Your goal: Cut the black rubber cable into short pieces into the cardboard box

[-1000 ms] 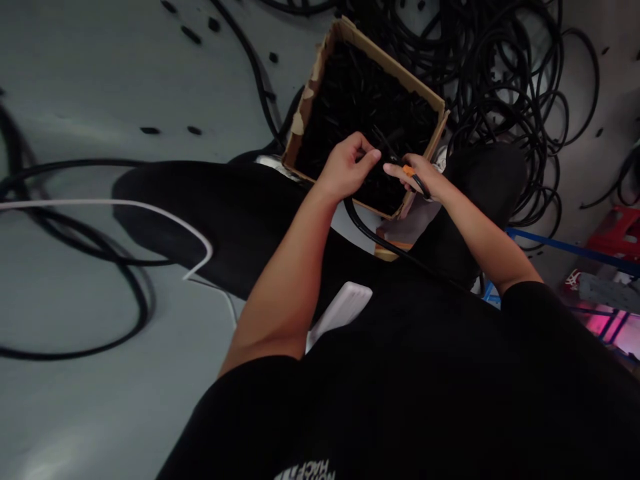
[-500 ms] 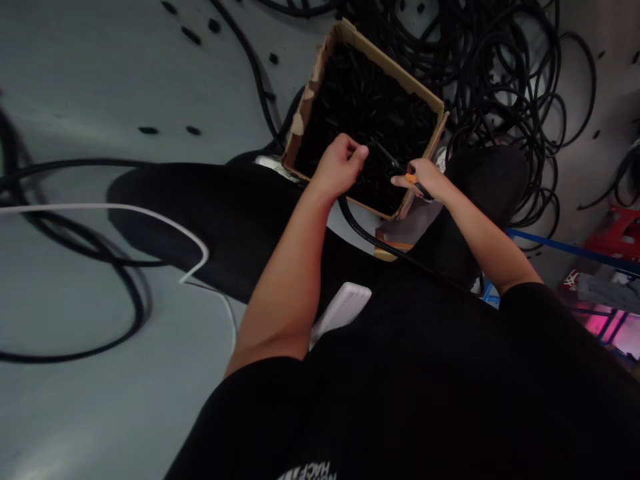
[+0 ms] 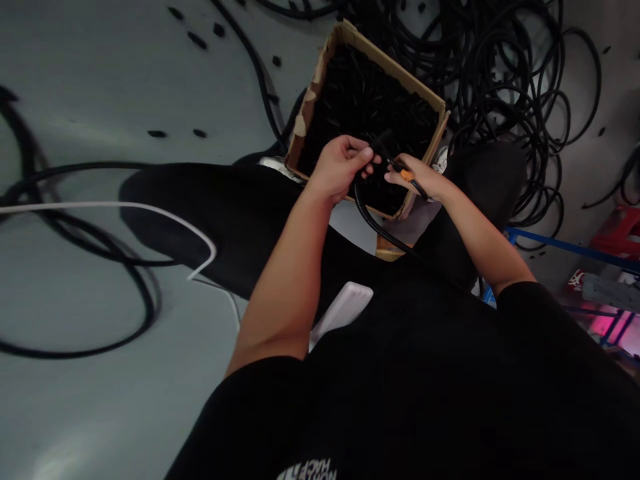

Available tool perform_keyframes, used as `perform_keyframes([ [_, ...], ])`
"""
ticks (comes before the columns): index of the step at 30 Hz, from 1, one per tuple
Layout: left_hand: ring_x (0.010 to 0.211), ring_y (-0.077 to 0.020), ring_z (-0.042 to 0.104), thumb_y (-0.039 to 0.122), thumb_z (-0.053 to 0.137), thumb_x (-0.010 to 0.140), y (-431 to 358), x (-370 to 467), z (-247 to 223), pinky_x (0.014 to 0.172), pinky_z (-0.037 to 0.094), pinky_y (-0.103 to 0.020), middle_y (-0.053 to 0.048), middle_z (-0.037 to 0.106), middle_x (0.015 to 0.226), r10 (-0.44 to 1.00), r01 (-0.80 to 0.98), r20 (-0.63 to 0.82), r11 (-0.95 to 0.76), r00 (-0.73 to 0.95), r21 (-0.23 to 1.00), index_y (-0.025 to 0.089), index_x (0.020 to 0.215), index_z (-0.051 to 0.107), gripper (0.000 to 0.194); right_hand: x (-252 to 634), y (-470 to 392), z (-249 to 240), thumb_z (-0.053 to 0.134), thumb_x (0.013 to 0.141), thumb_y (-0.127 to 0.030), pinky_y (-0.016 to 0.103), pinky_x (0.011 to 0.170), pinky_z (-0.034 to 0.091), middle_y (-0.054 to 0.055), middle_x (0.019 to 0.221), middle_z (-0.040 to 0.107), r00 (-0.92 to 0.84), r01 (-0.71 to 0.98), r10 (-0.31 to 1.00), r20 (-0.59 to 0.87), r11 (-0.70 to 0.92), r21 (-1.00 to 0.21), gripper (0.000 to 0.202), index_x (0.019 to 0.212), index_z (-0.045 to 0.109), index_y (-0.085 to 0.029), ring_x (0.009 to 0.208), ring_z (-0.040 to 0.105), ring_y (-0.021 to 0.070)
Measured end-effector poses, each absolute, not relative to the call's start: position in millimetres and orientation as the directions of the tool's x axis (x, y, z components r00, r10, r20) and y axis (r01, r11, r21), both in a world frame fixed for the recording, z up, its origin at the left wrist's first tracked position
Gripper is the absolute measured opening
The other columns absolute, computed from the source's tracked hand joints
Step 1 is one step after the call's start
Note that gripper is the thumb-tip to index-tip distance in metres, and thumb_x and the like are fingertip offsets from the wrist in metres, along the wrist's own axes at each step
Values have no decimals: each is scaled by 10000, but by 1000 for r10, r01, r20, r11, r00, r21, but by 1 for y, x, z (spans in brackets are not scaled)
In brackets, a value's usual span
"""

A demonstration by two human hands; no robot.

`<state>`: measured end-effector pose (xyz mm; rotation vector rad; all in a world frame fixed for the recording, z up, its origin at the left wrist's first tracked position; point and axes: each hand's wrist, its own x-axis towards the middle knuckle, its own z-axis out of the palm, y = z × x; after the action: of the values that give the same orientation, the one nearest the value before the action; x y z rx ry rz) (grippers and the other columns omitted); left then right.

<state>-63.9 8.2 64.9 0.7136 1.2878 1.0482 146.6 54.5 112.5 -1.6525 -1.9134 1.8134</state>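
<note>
My left hand is closed around a black corrugated hose, over the near part of the cardboard box. A short dark end sticks out past its fingertips. From under that hand the hose curves down toward my lap. My right hand grips scissors with orange and black handles. Their blades point toward the hose end by my left fingers; against the dark pieces I cannot tell whether they touch it. Many short black hose pieces fill the box.
Tangled black hose lies at the upper right. Loose black pieces are scattered on the grey floor. A white power bank rests on my lap with a white cable. Blue metal bars stand at right.
The scissors and right hand have shifted slightly left, closer to my left hand. The hose below my left hand has changed its bend, and a dark end now shows past the fingertips.
</note>
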Motion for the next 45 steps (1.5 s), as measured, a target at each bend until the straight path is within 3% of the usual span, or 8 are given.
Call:
perform_keyframes([
  [6, 763, -193, 735, 682, 856, 1061, 7, -62, 33, 746, 645, -324, -50, 750, 876, 961, 17, -275, 275, -3, 961, 255, 1018, 594, 503, 149, 59, 91, 936, 945, -701, 370, 900, 604, -6, 910, 649, -482, 648, 687, -544, -139, -749, 565, 993, 589, -258, 920, 635, 211],
  [15, 945, -308, 808, 1005, 619, 1044, 8, -67, 6, 878, 708, -519, -90, 722, 913, 977, 126, -212, 209, 14, 970, 248, 1182, 652, 770, 139, 55, 116, 834, 1022, -732, 346, 839, 553, 21, 800, 617, -331, 817, 727, -602, -99, -568, 542, 945, 623, -239, 893, 665, 238],
  [23, 915, -300, 784, 977, 617, 1044, 4, -70, -9, 856, 708, -496, -82, 715, 880, 967, 140, -253, 248, 23, 959, 263, 1123, 609, 718, 148, 58, 119, 911, 993, -401, 341, 834, 471, -1, 774, 577, -330, 869, 712, -620, -27, -493, 462, 787, 525, -252, 874, 630, 209],
  [27, 894, -278, 795, 929, 665, 1052, 4, -68, 0, 831, 708, -443, -80, 758, 900, 975, 79, -221, 220, 5, 972, 271, 1139, 616, 666, 153, 53, 122, 922, 1012, -362, 316, 752, 452, -36, 674, 531, -298, 858, 682, -668, -115, -500, 495, 782, 494, -268, 764, 611, 183],
  [32, 1011, -283, 863, 829, 667, 1120, 9, -62, 38, 924, 729, -436, -90, 832, 995, 977, -31, -213, 212, -16, 977, 276, 1297, 710, 582, 152, 48, 117, 953, 1003, -414, 293, 732, 542, -27, 782, 668, -341, 648, 658, -671, -352, -675, 471, 897, 516, -272, 763, 668, 174],
  [38, 1257, -283, 832, 850, 685, 1118, 17, -68, 49, 1064, 692, -448, -64, 864, 1076, 964, -145, -245, 230, -99, 962, 285, 1241, 722, 579, 146, 43, 108, 910, 934, -143, 275, 800, 567, -8, 863, 721, -484, 445, 644, -592, -402, -801, 272, 945, 651, -225, 836, 681, 160],
  [41, 1325, -271, 781, 901, 653, 1110, 18, -77, 29, 1122, 658, -482, -34, 855, 1180, 947, -139, -274, 253, -164, 957, 294, 1283, 682, 632, 140, 40, 111, 890, 935, -137, 255, 679, 518, -24, 770, 686, -479, 447, 602, -639, -460, -767, 314, 892, 596, -240, 748, 656, 155],
  [45, 1226, -294, 802, 931, 833, 963, 14, -75, 9, 1049, 679, -486, -48, 822, 1161, 946, -204, -309, 284, -100, 937, 282, 1263, 677, 732, 133, 40, 115, 918, 973, -251, 226, 613, 469, -50, 703, 617, -396, 419, 671, -627, -476, -773, 419, 841, 520, -254, 668, 587, 128],
])
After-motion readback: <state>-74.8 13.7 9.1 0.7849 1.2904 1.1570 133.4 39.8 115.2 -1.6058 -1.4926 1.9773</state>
